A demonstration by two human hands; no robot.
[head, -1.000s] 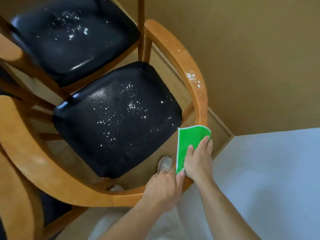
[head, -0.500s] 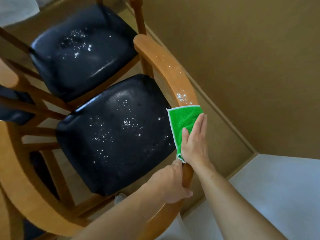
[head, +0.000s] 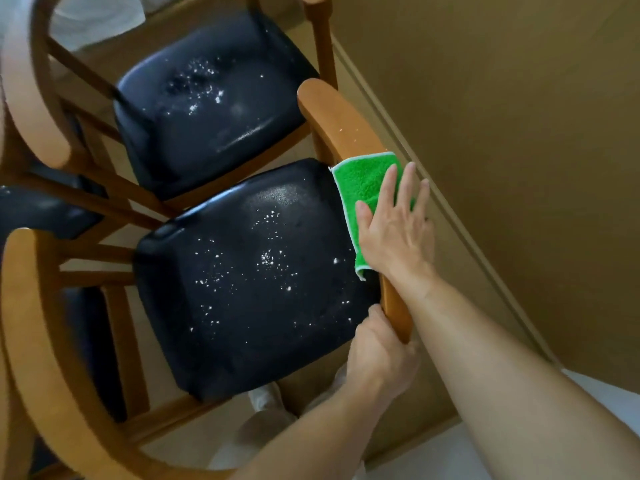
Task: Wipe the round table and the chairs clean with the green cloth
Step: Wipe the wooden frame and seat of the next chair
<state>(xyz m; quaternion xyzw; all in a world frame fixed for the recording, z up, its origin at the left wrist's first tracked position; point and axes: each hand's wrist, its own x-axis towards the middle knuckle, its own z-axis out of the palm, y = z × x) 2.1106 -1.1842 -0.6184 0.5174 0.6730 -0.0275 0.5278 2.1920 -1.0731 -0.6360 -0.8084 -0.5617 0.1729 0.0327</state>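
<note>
A: Where are we with the cloth (head: 365,188)?

B: It lies draped over the armrest (head: 341,121) right of centre in the frame, and our right hand (head: 394,230) presses it flat there, fingers straight and spread. Our left hand (head: 379,355) is curled round the near end of the same rail, lower right of centre, holding the chair steady.

A: So how do we do this stroke well?

B: We judge the white specks lie just ahead of the cloth, toward the rail's far end at upper centre. We should keep the palm flat and push along the rail in one long pass, with the cloth edge leading, so the crumbs gather rather than scatter.

A: And the sides of the rail?

B: We could let the cloth wrap over the inner edge, where it already hangs down toward the seat (head: 256,271), so that the rounded side gets wiped too.

A: What waits after?

B: Both black seats carry plenty of white specks, the near one at centre and the far seat (head: 207,105) at upper centre; the round table we cannot see from here
</note>
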